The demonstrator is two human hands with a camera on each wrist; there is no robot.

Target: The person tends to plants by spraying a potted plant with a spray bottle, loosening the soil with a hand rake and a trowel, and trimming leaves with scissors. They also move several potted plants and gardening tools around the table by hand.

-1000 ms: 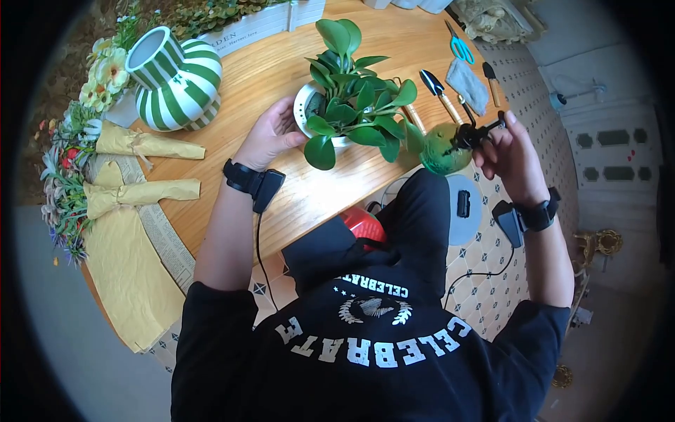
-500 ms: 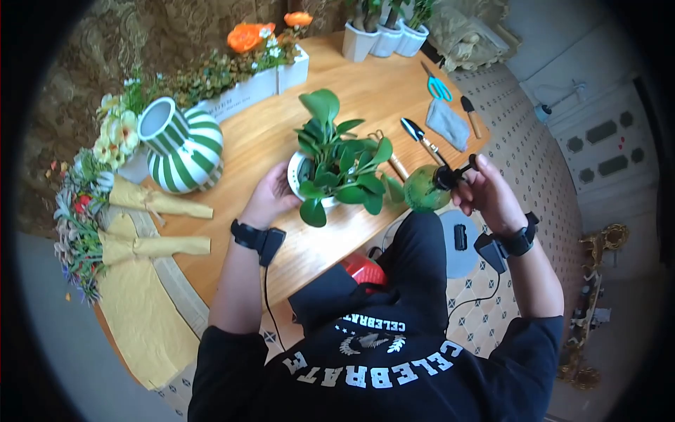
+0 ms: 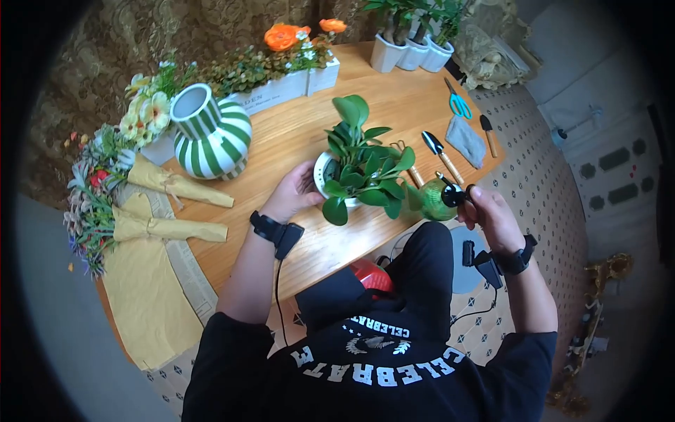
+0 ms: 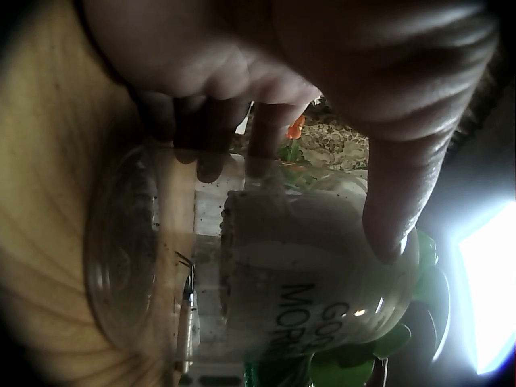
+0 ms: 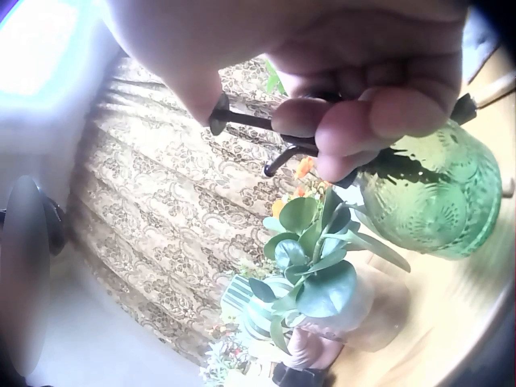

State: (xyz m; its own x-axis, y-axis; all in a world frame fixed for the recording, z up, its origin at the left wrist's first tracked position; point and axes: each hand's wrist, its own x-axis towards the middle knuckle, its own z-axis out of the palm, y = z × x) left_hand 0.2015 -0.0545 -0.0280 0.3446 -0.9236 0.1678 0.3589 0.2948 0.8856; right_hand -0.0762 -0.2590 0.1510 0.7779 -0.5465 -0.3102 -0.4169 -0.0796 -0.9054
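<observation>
A leafy green plant [image 3: 369, 176] stands in a clear pot with a white inner liner [image 3: 323, 176] near the table's front edge. My left hand [image 3: 292, 193] holds the pot's left side; in the left wrist view, the thumb and fingers lie around the clear pot [image 4: 274, 258]. Just right of the leaves, my right hand [image 3: 492, 214] grips a green glass spray bottle [image 3: 437, 200] by its black top. The right wrist view shows the fingers curled round that top, the thumb at the plunger [image 5: 242, 120] and the bottle [image 5: 435, 193] tilted.
A striped vase [image 3: 214, 141] and wrapped bouquets [image 3: 172, 228] are at left, a flower planter [image 3: 281, 90] behind. Hand tools, including a trowel [image 3: 439, 151], plus a grey cloth [image 3: 465, 142] and scissors [image 3: 460, 105] lie at right. White potted plants [image 3: 411, 56] stand at the back.
The head view has shifted. The right thumb is nearer the bottle's top than before, and the bottle has come slightly closer to the plant. The left hand still holds the pot.
</observation>
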